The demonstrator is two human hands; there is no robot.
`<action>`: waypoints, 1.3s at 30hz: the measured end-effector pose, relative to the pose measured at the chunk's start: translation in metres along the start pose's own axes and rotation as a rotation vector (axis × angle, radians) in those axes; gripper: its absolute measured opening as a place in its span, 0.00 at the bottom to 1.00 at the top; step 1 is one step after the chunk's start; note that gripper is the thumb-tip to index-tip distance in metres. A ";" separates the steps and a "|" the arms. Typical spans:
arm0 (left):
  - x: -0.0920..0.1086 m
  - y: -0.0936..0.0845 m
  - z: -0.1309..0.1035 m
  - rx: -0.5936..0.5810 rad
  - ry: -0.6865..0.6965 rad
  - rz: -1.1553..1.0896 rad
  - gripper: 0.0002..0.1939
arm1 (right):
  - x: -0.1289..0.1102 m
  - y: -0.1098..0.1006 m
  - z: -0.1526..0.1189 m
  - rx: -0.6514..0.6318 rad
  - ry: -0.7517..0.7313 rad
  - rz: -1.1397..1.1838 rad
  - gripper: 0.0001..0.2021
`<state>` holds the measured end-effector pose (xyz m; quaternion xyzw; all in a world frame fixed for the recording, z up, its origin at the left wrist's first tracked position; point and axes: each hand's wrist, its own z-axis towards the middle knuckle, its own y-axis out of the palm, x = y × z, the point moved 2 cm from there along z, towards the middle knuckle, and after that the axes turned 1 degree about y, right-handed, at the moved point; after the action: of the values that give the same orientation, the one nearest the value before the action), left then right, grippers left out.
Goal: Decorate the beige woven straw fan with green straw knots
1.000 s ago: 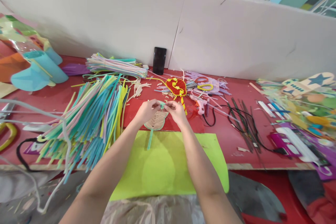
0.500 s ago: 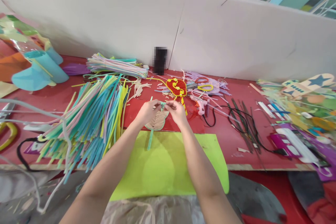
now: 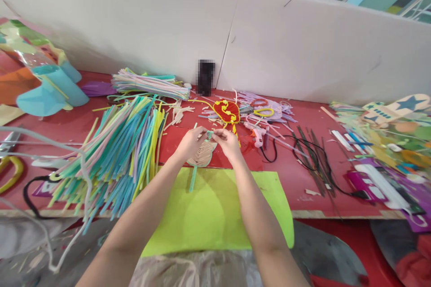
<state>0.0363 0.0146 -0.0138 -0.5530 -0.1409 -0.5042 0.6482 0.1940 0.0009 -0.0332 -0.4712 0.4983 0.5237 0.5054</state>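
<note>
My left hand (image 3: 194,141) and my right hand (image 3: 228,142) almost meet above the red table, each pinching a small pale green piece (image 3: 210,134) between them. Beneath and between the hands lies a beige, ribbed leaf-like shape (image 3: 201,156) with a pale green outline. Its green stem (image 3: 193,179) reaches over a lime-green sheet (image 3: 202,228). Just beyond my right hand is a red and yellow fan-like piece (image 3: 226,111) with a yellow braid. The fingertips partly hide the small green piece.
A large bundle of coloured fuzzy stems (image 3: 124,152) stands left. To the right are a pink glue gun (image 3: 257,136), yellow-handled scissors (image 3: 263,111), black cable (image 3: 311,154) and a power strip (image 3: 380,184). A white partition (image 3: 286,49) rises behind.
The small green piece between the fingertips has turned slightly and shows a little more. Both hands have stayed nearly in place.
</note>
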 end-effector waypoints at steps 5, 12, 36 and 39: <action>0.000 -0.001 -0.001 0.016 -0.042 -0.069 0.07 | -0.004 0.001 -0.002 -0.034 0.028 0.046 0.16; 0.000 -0.001 0.000 0.046 -0.036 -0.082 0.07 | -0.007 0.003 -0.004 -0.022 0.065 0.107 0.16; 0.013 0.010 -0.002 0.018 -0.200 -0.722 0.18 | -0.018 -0.007 -0.026 0.220 -0.650 -0.666 0.11; 0.012 0.012 -0.002 0.025 -0.232 -0.782 0.17 | -0.016 -0.004 -0.025 0.183 -0.678 -0.724 0.12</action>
<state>0.0509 0.0053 -0.0130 -0.5030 -0.4189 -0.6453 0.3939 0.1982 -0.0248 -0.0192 -0.3713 0.1545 0.3925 0.8272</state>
